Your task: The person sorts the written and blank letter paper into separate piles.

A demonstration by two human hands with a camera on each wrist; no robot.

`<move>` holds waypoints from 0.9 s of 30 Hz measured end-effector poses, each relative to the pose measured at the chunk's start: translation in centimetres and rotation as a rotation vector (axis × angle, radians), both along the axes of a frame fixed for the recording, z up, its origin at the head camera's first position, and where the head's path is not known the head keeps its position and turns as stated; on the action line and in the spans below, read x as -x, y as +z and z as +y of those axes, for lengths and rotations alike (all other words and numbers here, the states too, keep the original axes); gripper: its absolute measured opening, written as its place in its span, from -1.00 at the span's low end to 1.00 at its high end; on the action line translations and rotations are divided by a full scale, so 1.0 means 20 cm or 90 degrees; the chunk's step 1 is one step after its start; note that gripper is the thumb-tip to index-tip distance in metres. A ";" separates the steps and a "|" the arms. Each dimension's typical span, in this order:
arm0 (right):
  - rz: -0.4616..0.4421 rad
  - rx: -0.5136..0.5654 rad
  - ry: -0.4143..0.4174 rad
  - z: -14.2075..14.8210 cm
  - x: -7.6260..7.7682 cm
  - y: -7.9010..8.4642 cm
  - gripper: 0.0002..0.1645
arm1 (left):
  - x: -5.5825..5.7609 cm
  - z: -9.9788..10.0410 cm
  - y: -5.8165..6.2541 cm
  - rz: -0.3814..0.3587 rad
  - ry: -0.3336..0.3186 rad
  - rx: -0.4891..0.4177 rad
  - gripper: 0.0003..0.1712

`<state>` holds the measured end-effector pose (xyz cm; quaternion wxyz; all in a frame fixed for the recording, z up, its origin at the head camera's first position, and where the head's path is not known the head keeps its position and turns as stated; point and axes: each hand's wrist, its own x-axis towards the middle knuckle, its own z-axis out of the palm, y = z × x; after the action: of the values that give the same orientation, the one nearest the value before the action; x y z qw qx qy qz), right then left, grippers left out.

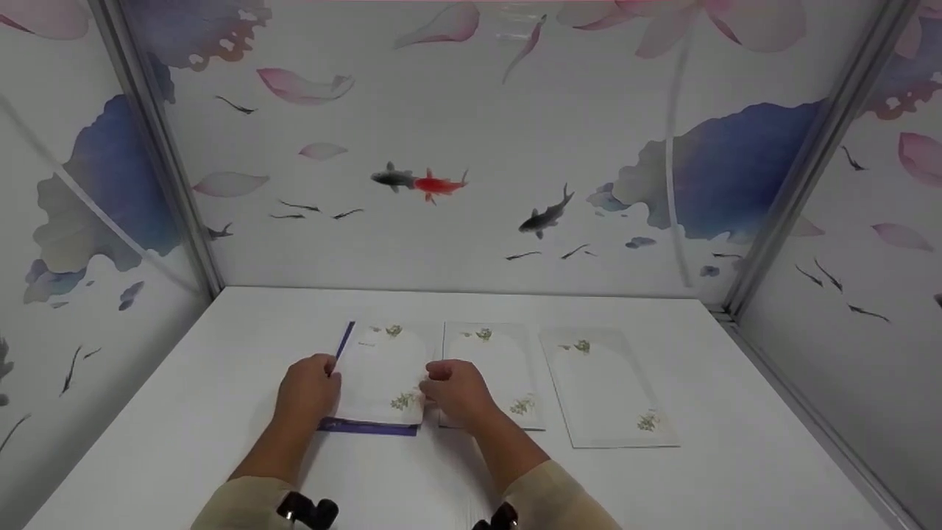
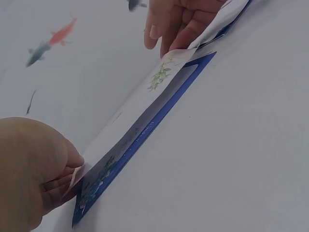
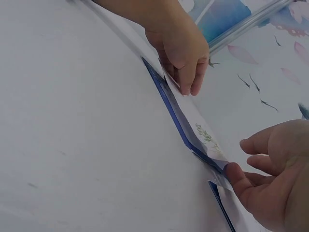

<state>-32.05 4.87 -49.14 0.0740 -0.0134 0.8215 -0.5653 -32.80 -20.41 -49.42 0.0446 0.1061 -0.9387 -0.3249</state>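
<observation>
A white sheet of paper (image 1: 377, 375) with a green plant print lies over a blue-bordered printed sheet (image 1: 375, 427), whose blue shows along the left and near edges. At the paper's left edge, my left hand (image 1: 307, 386) pinches the side between thumb and fingers. My right hand (image 1: 460, 394) holds the opposite edge with bent fingers. From the left wrist view, the paper (image 2: 145, 96) bows up, leaving a gap above the blue border (image 2: 145, 135). In the right wrist view, the right hand (image 3: 277, 171) grips the near right corner.
Two similar plant-printed sheets lie to the right: a middle one (image 1: 500, 368), partly behind the right hand, and a slightly turned one (image 1: 611, 390). All rest on a white table (image 1: 736, 456). Panels printed with fish and petals (image 1: 471, 243) enclose its back and sides.
</observation>
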 end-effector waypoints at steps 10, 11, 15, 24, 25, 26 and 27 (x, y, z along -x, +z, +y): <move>-0.006 -0.007 0.053 0.00 -0.01 -0.01 -0.50 | -0.02 0.00 0.01 0.003 0.015 0.004 -0.54; -0.009 -0.009 0.054 0.00 0.00 -0.01 -0.49 | -0.02 0.00 0.01 0.008 0.015 0.006 -0.54; -0.017 -0.004 0.062 -0.01 0.00 0.00 -0.47 | -0.02 -0.02 0.02 0.017 0.026 0.007 -0.53; 0.019 0.002 0.036 0.03 0.01 0.00 -0.43 | -0.02 0.01 0.04 0.045 0.034 -0.010 -0.43; 0.025 0.003 0.030 0.04 0.02 0.00 -0.42 | -0.01 0.02 0.04 0.054 0.028 -0.022 -0.42; 0.033 0.002 0.025 0.05 0.02 0.00 -0.42 | 0.00 0.03 0.04 0.064 0.019 -0.038 -0.41; 0.041 -0.001 0.022 0.07 0.03 0.00 -0.43 | 0.01 0.04 0.03 0.074 0.009 -0.055 -0.41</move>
<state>-32.63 6.17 -49.05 0.0574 -0.0452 0.8236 -0.5625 -32.94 -19.64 -48.74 0.0964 0.0954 -0.9190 -0.3701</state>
